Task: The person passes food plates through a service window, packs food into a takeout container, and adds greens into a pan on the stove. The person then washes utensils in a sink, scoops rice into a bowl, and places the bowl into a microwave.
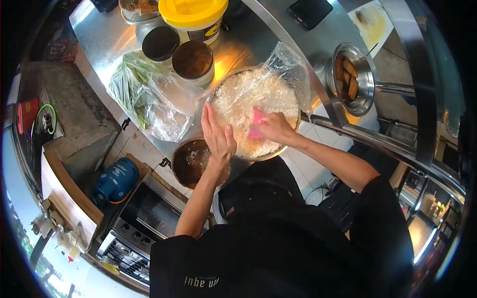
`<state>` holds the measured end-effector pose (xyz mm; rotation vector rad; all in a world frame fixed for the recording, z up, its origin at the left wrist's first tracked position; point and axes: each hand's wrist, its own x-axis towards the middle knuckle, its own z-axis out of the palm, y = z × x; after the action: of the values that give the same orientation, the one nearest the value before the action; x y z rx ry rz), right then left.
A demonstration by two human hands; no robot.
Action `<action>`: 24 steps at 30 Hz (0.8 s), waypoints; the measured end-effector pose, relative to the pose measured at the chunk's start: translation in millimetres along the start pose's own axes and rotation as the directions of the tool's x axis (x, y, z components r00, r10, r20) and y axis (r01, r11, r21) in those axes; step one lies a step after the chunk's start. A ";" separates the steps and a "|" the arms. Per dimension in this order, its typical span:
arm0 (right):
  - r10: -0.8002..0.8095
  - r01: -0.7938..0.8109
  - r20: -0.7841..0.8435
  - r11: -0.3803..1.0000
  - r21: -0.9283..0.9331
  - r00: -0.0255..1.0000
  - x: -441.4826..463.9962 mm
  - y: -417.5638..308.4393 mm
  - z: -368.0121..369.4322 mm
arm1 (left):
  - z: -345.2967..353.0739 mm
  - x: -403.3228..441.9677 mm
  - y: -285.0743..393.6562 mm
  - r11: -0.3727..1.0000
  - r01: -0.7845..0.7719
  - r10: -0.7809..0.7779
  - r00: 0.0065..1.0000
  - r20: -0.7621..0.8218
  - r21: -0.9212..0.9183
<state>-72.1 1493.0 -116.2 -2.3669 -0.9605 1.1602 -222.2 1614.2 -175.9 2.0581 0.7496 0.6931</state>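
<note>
A wide round bowl full of cooked white rice sits at the edge of the steel counter. Clear plastic wrap covers part of its far side. My right hand grips a pink scraper whose edge is down in the rice, where some grains look orange-brown. Fingers stretched out and together, my left hand rests at the bowl's left rim and holds nothing. Below that hand is a brown-stained pot with bits of rice stuck inside.
A bag of green leaves lies left on the counter. Behind are two dark-lidded tubs and a yellow-lidded bucket. To the right, a steel rail separates a metal bowl of browned pieces and a black device.
</note>
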 end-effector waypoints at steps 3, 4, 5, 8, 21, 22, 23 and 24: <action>0.083 -0.085 0.049 0.996 0.029 0.995 -7.4 18.0 -3.1 | -0.4 0.8 -0.8 0.999 -0.014 0.013 1.000 -0.018 -0.030; 0.073 -0.076 0.030 0.993 0.086 0.997 -13.4 25.0 -4.8 | -1.1 0.8 -1.1 0.999 -0.010 0.010 1.000 -0.010 -0.035; 0.067 -0.067 0.011 0.987 0.143 0.998 -18.6 29.2 -7.1 | -1.6 0.0 -2.0 0.999 -0.008 0.008 1.000 0.000 -0.042; 0.146 -0.154 0.051 0.899 0.409 0.988 -37.1 39.6 -8.3 | -2.1 -1.2 -3.0 1.000 -0.002 0.001 1.000 0.025 0.031; 0.095 0.199 -0.367 0.704 0.682 0.925 -82.8 48.9 26.3 | -122.7 -53.3 -36.3 0.994 0.102 -0.112 0.952 -0.285 -0.049; 0.030 0.275 -0.428 0.725 0.631 0.903 -89.4 37.1 30.7 | -123.1 -64.8 -45.6 0.977 0.137 -0.185 0.926 -0.329 -0.163; 0.015 0.277 -0.414 0.721 0.635 0.910 -94.9 27.3 42.4 | -125.1 -76.5 -54.5 0.948 0.163 -0.259 0.893 -0.368 -0.272; -0.078 0.335 -0.489 0.820 0.465 0.869 -98.0 15.6 54.8 | -125.1 -88.3 -62.6 0.932 0.170 -0.290 0.881 -0.373 -0.321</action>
<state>-152.0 1413.6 -102.9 -1.8772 -0.6093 0.6286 -384.5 1645.1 -182.1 1.5446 1.0540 1.0505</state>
